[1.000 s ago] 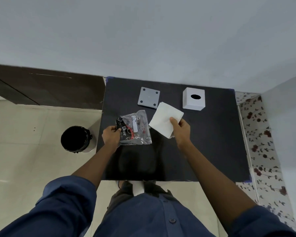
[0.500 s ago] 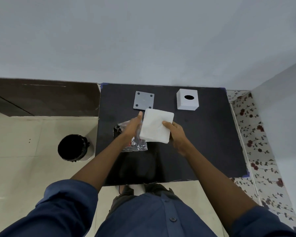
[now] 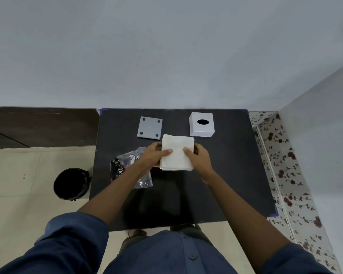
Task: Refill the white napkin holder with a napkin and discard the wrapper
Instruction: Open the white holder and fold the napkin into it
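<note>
Standing at the near edge of the black table point(image 3: 226, 184), the person shows blue sleeves point(image 3: 71, 240) low in the view, both forearms reaching forward over the tabletop. Under the left forearm lies the crumpled clear wrapper point(image 3: 127, 165) with dark printing, flat on the table's left part. Off the table's left side, on the pale floor, stands a black-lined bin point(image 3: 70, 183). Beyond the wrapper, the left hand point(image 3: 153, 155) and the right hand point(image 3: 198, 159) hold the white napkin stack point(image 3: 177, 153) between them, above the middle of the table: each thumb lies on top of the stack, pinching it against fingers that curl under its side edges and are mostly hidden. The stack looks square and lies roughly level. Farther back, just beyond the napkins to the left, a grey square plate point(image 3: 150, 127) with four dark dots at its corners lies flat. To the right of it, near the table's far edge, sits the white napkin holder point(image 3: 202, 124), a box with a dark oval opening on top, apart from the napkins. Behind the table rises a plain pale wall.
</note>
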